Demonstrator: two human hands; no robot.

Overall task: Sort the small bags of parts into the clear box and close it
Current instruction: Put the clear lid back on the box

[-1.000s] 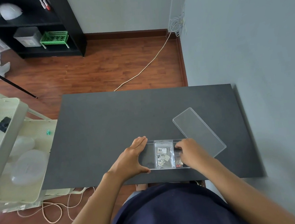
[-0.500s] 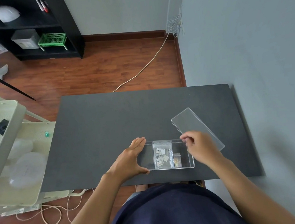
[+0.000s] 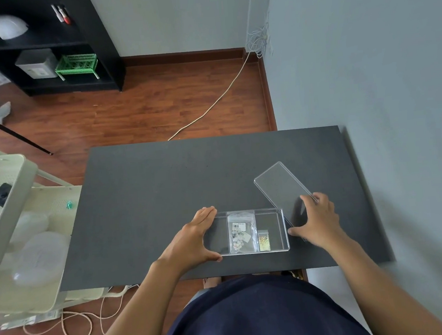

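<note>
black table [image 3: 164,199]: clear box [image 3: 281,231], lid [image 3: 277,183]

Two bags [image 3: 241,232] [image 3: 263,239], one box [image 3: 270,221], one lid [image 3: 277,183]
</note>
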